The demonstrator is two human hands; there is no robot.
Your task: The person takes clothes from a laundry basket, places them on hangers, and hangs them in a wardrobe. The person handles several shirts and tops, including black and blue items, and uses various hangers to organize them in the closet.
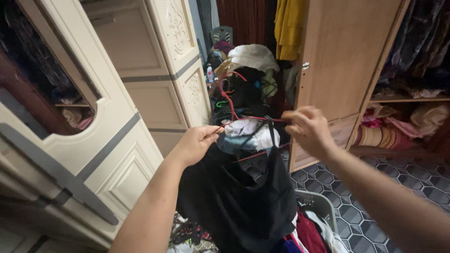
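My left hand (196,143) pinches one end of a red clothes hanger (230,104) together with the edge of a black garment (239,192). At the hanger's other end my right hand (309,131) grips the garment's thin black strap. The black garment hangs down between my hands, spread wide, covering part of the basket below. The hanger's hook curves up in front of a heap of clothes.
A grey laundry basket (323,201) with mixed clothes stands below on a hexagon-tiled floor (398,187). A cream wardrobe door (103,140) stands open at left, a wooden wardrobe door (342,61) at right with shelves of folded clothes (403,126). A pile of clothes and hangers (248,70) rises behind.
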